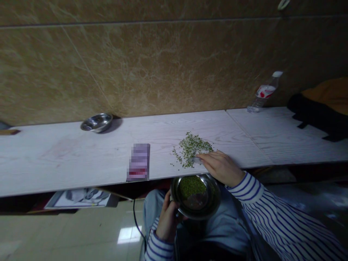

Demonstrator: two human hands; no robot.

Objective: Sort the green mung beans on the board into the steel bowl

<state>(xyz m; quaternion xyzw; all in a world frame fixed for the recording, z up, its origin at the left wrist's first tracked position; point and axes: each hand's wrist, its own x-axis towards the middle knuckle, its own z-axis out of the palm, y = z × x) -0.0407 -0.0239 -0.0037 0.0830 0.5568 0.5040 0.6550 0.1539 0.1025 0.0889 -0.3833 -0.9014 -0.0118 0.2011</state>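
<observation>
A scatter of small green beans [191, 147] lies on the pale wooden table [81, 156] near its front edge. My right hand [220, 166] rests on the table beside the beans, fingers together and laid flat against the pile's near side. My left hand [168, 217] grips the rim of a steel bowl [196, 195] held just below the table edge, over my lap. More green beans lie inside that bowl.
A second, empty steel bowl [97, 122] sits at the back left by the marble wall. A flat blurred card [138, 162] lies left of the beans. A plastic water bottle [263, 92] and dark clothing [320, 112] are at the right.
</observation>
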